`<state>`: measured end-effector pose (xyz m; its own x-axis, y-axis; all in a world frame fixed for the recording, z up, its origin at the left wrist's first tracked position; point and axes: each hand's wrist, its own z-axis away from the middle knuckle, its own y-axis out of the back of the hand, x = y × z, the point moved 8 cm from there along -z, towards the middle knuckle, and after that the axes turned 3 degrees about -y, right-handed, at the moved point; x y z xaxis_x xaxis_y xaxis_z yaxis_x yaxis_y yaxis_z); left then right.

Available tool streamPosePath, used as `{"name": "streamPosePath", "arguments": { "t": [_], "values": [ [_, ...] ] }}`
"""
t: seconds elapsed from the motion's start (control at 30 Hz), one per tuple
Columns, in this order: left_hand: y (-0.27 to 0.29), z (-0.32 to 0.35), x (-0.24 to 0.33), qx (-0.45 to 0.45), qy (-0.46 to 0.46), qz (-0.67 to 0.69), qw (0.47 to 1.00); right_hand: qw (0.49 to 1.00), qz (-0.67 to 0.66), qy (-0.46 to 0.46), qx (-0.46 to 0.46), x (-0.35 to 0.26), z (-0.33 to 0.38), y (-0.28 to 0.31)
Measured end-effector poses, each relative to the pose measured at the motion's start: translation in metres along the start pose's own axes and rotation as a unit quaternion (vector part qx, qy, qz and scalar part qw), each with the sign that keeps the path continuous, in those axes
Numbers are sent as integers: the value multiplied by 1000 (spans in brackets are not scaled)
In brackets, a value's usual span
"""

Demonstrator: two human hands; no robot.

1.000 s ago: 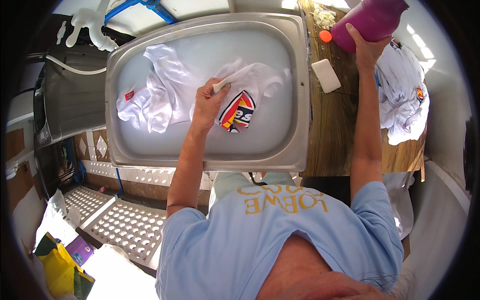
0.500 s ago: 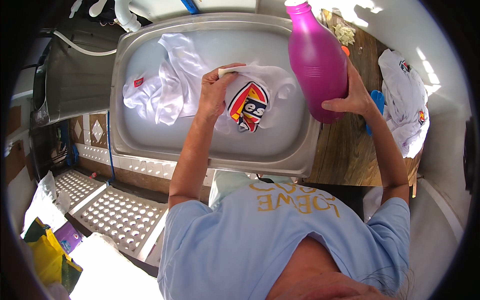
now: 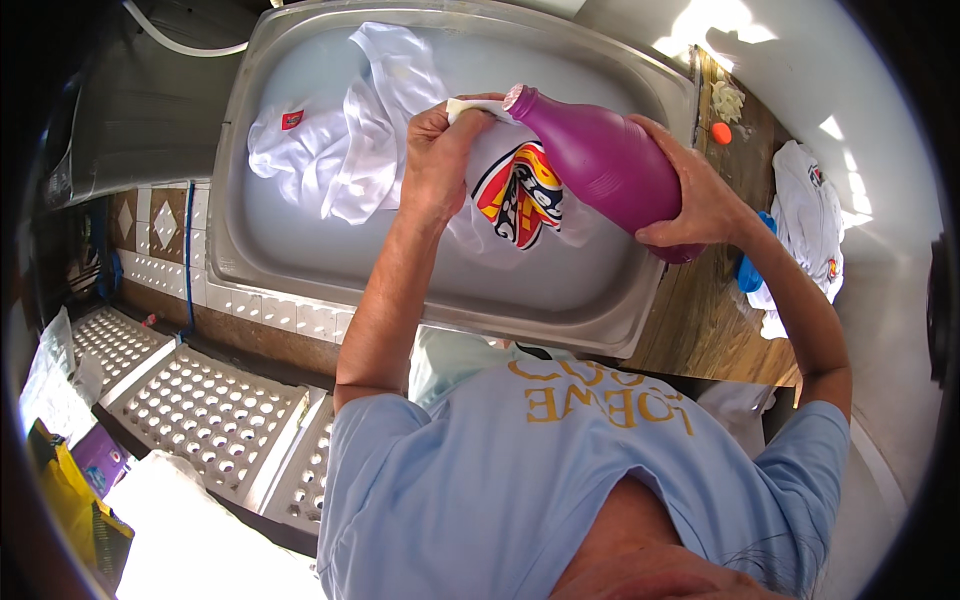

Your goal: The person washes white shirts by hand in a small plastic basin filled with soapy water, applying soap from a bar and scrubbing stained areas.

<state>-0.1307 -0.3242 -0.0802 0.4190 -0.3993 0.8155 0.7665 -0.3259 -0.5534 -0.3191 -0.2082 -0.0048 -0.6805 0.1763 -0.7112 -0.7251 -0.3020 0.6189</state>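
Observation:
My left hand (image 3: 440, 155) is closed on the edge of a white garment (image 3: 490, 185) with a red, yellow and black print, lifting that edge above the water. A pale yellowish patch shows at the pinched edge. My right hand (image 3: 695, 190) grips a purple plastic bottle (image 3: 610, 160) around its lower body. The bottle tilts left, its uncapped mouth close over the held edge of cloth. Whether liquid comes out cannot be made out. Another white garment (image 3: 360, 150) with a small red label lies in the cloudy water of a metal basin (image 3: 435, 312).
Right of the basin is a wooden tabletop (image 3: 690, 325). On it are an orange cap (image 3: 721, 133), a crumpled pale scrap (image 3: 727, 100), a blue object (image 3: 750, 272) partly behind my arm, and a white garment pile (image 3: 805, 215). Perforated panels (image 3: 215, 415) lie at lower left.
The bottle has moved left and tipped from nearly upright, bringing its mouth to the held cloth. The garment's print has folded. The view has shifted slightly.

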Motion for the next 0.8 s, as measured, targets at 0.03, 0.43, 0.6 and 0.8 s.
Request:
{"name": "streamPosePath", "arguments": {
  "t": [0.03, 0.43, 0.6, 0.8],
  "values": [
    [2, 0, 2, 2, -3, -1, 1000, 1000, 4, -1, -2, -1, -1, -1],
    [19, -1, 4, 2, -17, -73, 997, 998, 42, -29, -28, -4, -16, -7],
    [22, -4, -6, -8, -29, -137, 990, 994, 88, -53, -34, -11, -20, -6],
    [18, -3, -7, 7, -76, -303, 950, 981, 179, -61, -37, -18, -28, -4]
  ]
}}
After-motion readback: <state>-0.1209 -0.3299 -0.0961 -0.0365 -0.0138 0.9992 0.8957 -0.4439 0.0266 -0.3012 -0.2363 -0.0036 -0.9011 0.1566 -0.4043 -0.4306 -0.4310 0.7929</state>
